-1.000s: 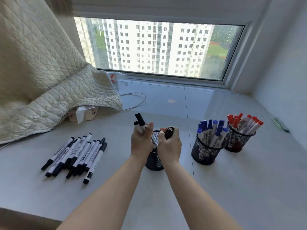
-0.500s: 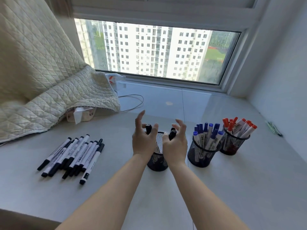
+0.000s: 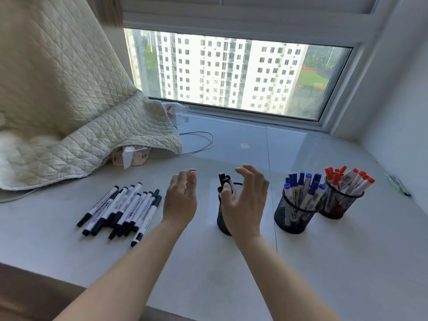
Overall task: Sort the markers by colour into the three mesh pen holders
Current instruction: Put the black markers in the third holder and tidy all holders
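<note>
Black markers (image 3: 120, 210) not yet sorted lie bunched on the pale table (image 3: 347, 262), well to the left of the near mesh holder (image 3: 223, 224), their long axes running roughly parallel, dark caps toward the viewer and tails pointing up and away to the right. A few black markers already stand in that near holder (how many is hard to tell behind the hand). The blue markers (image 3: 301, 188) fill the middle holder (image 3: 293, 217) and the red markers (image 3: 347, 180) fill the far-right holder (image 3: 337, 205), so those two colours look finished.

Both hands hang empty above the table. The left hand (image 3: 180, 198) has its fingers straight and relaxed, palm turned inward, between the loose pile and the near holder. The right hand (image 3: 245, 200) is spread with loosely bent fingers directly in front of that holder, touching nothing that I can see.

My judgement: the left hand is the nearer one to the pile, which lies down and to its left, so it would reach that way and close across the barrels rather than along them.
</note>
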